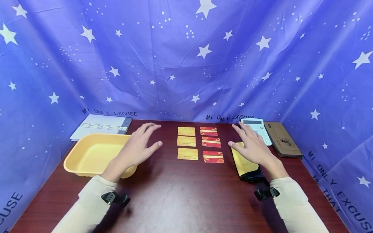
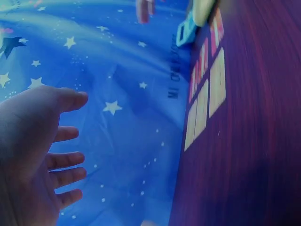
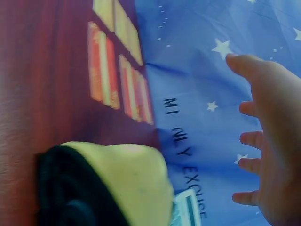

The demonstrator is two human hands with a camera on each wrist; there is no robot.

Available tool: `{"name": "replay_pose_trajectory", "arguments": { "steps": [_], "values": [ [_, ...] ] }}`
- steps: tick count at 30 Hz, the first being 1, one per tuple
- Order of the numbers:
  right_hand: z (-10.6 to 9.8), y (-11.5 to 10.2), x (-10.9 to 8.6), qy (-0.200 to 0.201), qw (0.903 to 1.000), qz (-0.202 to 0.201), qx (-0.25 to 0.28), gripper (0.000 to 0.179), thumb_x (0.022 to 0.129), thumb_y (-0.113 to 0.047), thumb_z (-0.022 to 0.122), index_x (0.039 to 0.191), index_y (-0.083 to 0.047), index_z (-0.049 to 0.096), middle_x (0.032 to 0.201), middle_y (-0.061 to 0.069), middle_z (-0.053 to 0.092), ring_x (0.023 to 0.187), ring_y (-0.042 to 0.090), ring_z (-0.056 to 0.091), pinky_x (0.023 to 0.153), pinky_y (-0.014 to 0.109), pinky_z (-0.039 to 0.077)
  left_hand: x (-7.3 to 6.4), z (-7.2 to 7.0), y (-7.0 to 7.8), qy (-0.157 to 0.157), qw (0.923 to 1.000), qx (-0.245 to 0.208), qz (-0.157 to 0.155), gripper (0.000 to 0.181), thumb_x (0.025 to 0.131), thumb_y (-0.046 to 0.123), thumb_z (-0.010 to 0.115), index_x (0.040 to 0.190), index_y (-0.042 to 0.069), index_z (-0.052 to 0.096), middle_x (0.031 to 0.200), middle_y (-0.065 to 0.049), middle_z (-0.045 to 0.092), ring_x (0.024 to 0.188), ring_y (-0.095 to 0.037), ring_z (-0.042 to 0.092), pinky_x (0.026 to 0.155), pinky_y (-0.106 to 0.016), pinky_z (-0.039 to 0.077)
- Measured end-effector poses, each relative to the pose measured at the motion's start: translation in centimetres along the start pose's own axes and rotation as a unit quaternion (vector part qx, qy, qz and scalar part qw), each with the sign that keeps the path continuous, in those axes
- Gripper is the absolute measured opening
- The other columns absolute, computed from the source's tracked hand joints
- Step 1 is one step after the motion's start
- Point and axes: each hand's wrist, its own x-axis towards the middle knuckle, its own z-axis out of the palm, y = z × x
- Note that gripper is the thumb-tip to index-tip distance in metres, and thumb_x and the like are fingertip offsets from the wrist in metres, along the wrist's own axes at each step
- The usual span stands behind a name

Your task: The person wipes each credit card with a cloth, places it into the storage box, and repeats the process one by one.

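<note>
In the head view my left hand (image 1: 136, 147) hovers over the right side of a yellow plastic basin (image 1: 73, 158), fingers spread and holding nothing. My right hand (image 1: 252, 144) is raised over a yellow pouch with black trim (image 1: 244, 160), also holding nothing, its fingers loosely extended. Between the hands lie two columns of cards on the table: yellow cards (image 1: 187, 153) on the left and red cards with a pale stripe (image 1: 213, 157) on the right. Both wrist views show the thumb and fingers apart, with the cards beyond.
A dark red wooden table (image 1: 175, 200) carries everything. At the back left lies a white-and-grey flat box (image 1: 99, 121), behind the basin. A light blue calculator (image 1: 263, 133) and a brown wallet (image 1: 284, 142) lie at the back right. A blue star-printed curtain (image 1: 175, 58) encloses the table.
</note>
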Motion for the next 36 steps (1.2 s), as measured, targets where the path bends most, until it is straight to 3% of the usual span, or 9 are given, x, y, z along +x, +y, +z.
{"name": "replay_pose_trajectory", "arguments": {
  "steps": [5,11,16,22,29,33,36],
  "values": [
    [1.9,0.7,-0.9,0.000,0.9999,-0.001,0.015,0.076,0.102,-0.058,0.053,0.163,-0.020,0.030,0.172,0.017,0.020,0.155,0.051,0.021,0.113,0.087,0.021,-0.2,2.0,1.7,0.001,0.9991,-0.042,-0.007,0.059,0.096,0.037,0.069,0.149,0.019,0.051,0.150,-0.012,0.050,0.140,-0.034,0.049,0.116,-0.061,0.045],
    [3.7,1.7,-2.0,0.001,0.9992,0.014,0.037,0.072,0.102,-0.052,0.058,0.160,-0.015,0.037,0.169,0.021,0.025,0.152,0.053,0.025,0.112,0.082,0.029,0.1,5.7,2.8,-0.024,0.9952,-0.090,-0.028,0.053,0.094,0.031,0.074,0.143,0.017,0.057,0.133,-0.011,0.060,0.121,-0.029,0.062,0.102,-0.047,0.058],
    [4.5,2.4,-2.9,0.003,0.9989,0.024,0.041,0.071,0.102,-0.050,0.059,0.158,-0.012,0.039,0.167,0.024,0.028,0.149,0.053,0.029,0.104,0.079,0.037,0.7,8.6,2.7,-0.045,0.9882,-0.135,-0.058,0.048,0.091,0.025,0.075,0.136,0.012,0.063,0.123,-0.013,0.064,0.111,-0.028,0.064,0.094,-0.042,0.057],
    [5.3,2.9,-3.7,0.009,0.9989,0.031,0.035,0.067,0.101,-0.046,0.061,0.155,-0.009,0.043,0.164,0.027,0.032,0.145,0.054,0.034,0.100,0.079,0.039,1.2,11.1,1.9,-0.059,0.9849,-0.141,-0.081,0.049,0.087,0.024,0.076,0.132,0.012,0.065,0.113,-0.010,0.065,0.099,-0.022,0.061,0.085,-0.038,0.053],
    [6.2,3.3,-4.0,0.006,0.9988,0.040,0.027,0.064,0.100,-0.039,0.063,0.154,-0.010,0.045,0.163,0.027,0.034,0.134,0.059,0.044,0.095,0.080,0.042,1.6,12.6,1.4,-0.094,0.9745,-0.159,-0.127,0.060,0.084,0.025,0.079,0.140,0.013,0.059,0.118,-0.008,0.063,0.107,-0.024,0.060,0.093,-0.045,0.047],
    [6.6,3.4,-4.0,0.016,0.9984,0.050,0.021,0.064,0.099,-0.039,0.066,0.154,-0.014,0.046,0.162,0.025,0.036,0.117,0.057,0.051,0.085,0.071,0.047,1.9,13.0,1.1,-0.087,0.9764,-0.149,-0.130,0.061,0.083,0.023,0.080,0.140,0.015,0.060,0.116,-0.006,0.063,0.111,-0.027,0.061,0.094,-0.049,0.046],
    [6.8,3.3,-3.9,0.029,0.9977,0.055,0.026,0.064,0.097,-0.038,0.068,0.153,-0.014,0.048,0.160,0.024,0.038,0.114,0.053,0.050,0.084,0.066,0.048,2.1,13.2,0.9,-0.084,0.9782,-0.143,-0.126,0.060,0.083,0.022,0.080,0.139,0.015,0.061,0.114,-0.004,0.063,0.110,-0.026,0.062,0.095,-0.049,0.046]
  ]
}}
